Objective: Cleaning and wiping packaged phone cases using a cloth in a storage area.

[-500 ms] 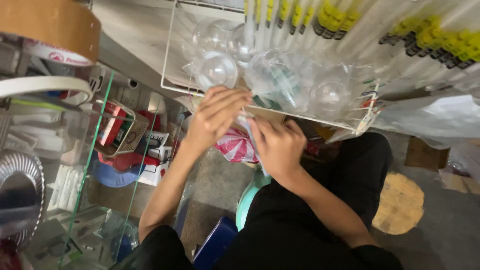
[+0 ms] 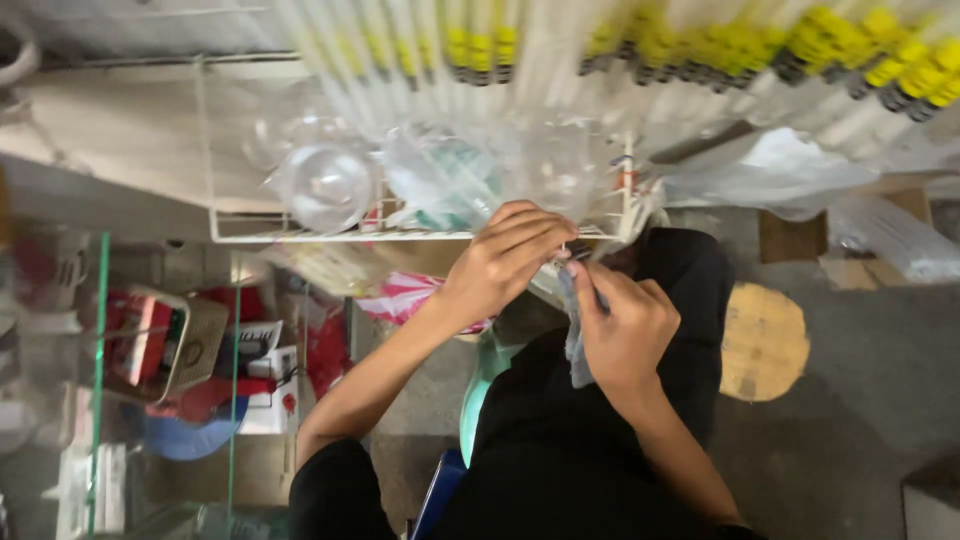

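A: Head view, room?
B: Grey concrete floor point(image 2: 850, 400), round wooden disc point(image 2: 764, 342), white wire rack point(image 2: 300, 232) holding clear globes point(image 2: 328, 185). Red boxes point(image 2: 150, 340) lower left.
A: Hands?
B: Clear plastic bag point(image 2: 575, 340) is gripped by right hand point(image 2: 622, 335), below rack edge. Left hand point(image 2: 500, 262) is pinched on its top.

A red-and-white box point(image 2: 268, 375) sits low left; clear plastic bags point(image 2: 440, 180) fill the white wire rack point(image 2: 300, 232).

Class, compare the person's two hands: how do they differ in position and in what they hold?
The left hand sits higher, fingertips pinching at the white wire rack edge; the right hand is lower, closed around a clear plastic bag. Both are bare and meet in front of the rack.
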